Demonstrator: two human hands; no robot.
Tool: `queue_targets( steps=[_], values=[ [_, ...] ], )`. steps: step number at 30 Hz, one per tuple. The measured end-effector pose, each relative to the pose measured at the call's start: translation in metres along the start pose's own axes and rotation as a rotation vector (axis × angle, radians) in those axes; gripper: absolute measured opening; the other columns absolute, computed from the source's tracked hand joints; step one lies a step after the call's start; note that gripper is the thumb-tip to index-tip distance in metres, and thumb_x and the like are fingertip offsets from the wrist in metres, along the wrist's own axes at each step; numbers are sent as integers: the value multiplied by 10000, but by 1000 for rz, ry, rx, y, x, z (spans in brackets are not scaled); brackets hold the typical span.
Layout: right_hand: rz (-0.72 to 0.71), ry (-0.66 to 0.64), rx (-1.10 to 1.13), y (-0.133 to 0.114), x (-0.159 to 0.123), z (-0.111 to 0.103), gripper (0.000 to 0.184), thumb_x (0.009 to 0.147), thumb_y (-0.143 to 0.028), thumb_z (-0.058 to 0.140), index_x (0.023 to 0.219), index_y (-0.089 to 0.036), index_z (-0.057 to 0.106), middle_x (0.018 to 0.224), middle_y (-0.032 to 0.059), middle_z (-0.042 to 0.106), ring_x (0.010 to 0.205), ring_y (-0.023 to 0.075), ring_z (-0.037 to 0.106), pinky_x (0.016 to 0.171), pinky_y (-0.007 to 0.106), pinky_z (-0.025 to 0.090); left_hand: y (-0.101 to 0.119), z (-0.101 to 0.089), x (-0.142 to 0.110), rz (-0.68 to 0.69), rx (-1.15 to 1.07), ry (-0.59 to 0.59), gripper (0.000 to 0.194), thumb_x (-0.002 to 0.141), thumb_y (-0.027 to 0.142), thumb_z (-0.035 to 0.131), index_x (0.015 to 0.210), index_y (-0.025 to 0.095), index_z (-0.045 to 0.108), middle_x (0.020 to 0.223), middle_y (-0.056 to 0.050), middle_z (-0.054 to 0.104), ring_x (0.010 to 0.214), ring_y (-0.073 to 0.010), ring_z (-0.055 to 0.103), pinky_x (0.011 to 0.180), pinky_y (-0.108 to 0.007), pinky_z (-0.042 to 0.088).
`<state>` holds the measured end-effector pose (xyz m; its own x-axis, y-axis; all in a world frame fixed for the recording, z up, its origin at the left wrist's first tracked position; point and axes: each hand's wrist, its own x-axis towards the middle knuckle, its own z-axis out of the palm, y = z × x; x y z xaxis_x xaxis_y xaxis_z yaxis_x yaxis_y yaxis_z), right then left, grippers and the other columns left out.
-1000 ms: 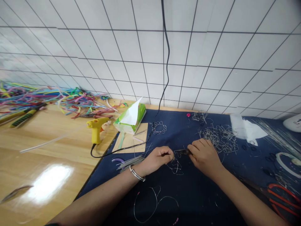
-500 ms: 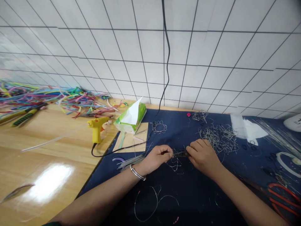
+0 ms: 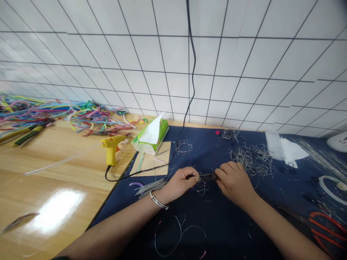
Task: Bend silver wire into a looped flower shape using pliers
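My left hand [image 3: 183, 182], a bracelet at its wrist, pinches a thin wire piece close to its fingertips. In my closed right hand [image 3: 234, 180] is a pair of dark pliers [image 3: 208, 176], whose jaws reach left to the fingertips of my left hand. A bent wire shape [image 3: 201, 188] shows just under the jaws; whether it is joined to the pinched wire I cannot tell. Behind the hands lies a flower-shaped wire ring [image 3: 184, 147]. Nearer me, a large wire loop [image 3: 168, 254] rests on the dark blue cloth [image 3: 217, 224].
Left stand a yellow glue gun [image 3: 110, 151], a green tissue pack [image 3: 151, 137] and colourful pipe cleaners [image 3: 81, 115]. A bundle of straight wires [image 3: 151, 187] lies beside my left wrist. Tangled wire [image 3: 252, 159] sits behind my right hand, with red-handled scissors [image 3: 325, 227] at the right.
My right hand has shifted very slightly right, and more of the pliers' jaws shows between the hands. My left hand stays in almost the same place.
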<state>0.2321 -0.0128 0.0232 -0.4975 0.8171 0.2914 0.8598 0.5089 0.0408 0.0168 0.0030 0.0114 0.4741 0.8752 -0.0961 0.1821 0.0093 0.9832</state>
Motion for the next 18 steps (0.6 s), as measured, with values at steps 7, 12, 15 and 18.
queue_targets(
  steps=[7, 12, 15, 18],
  values=[
    [-26, -27, -55, -5, 0, -3, 101, 787, -211, 481, 808, -178, 574, 750, 52, 496, 795, 189, 388, 721, 334, 257, -1, 0, 0, -36, -37, -9, 129, 774, 226, 483, 724, 130, 554, 601, 29, 467, 554, -80, 406, 558, -211, 329],
    [-14, 6, -110, -10, -1, -4, 110, 793, -194, 469, 799, -174, 577, 699, 52, 475, 757, 185, 378, 690, 328, 253, -1, 1, 1, -43, -36, 8, 140, 778, 235, 477, 726, 131, 555, 583, 35, 458, 537, -78, 399, 539, -208, 319],
    [-10, 1, -102, -11, -1, -4, 104, 790, -193, 473, 778, -176, 575, 685, 49, 464, 739, 181, 371, 674, 322, 249, -2, 1, 1, -22, 10, 12, 133, 777, 220, 474, 729, 133, 563, 603, 28, 469, 552, -83, 418, 549, -210, 333],
    [-7, -16, -100, -11, -2, -4, 100, 788, -186, 473, 760, -178, 569, 683, 46, 458, 729, 179, 367, 668, 320, 246, -2, 0, 1, 18, 87, 27, 130, 771, 201, 475, 715, 137, 573, 644, 11, 495, 598, -97, 448, 578, -215, 355]
  ],
)
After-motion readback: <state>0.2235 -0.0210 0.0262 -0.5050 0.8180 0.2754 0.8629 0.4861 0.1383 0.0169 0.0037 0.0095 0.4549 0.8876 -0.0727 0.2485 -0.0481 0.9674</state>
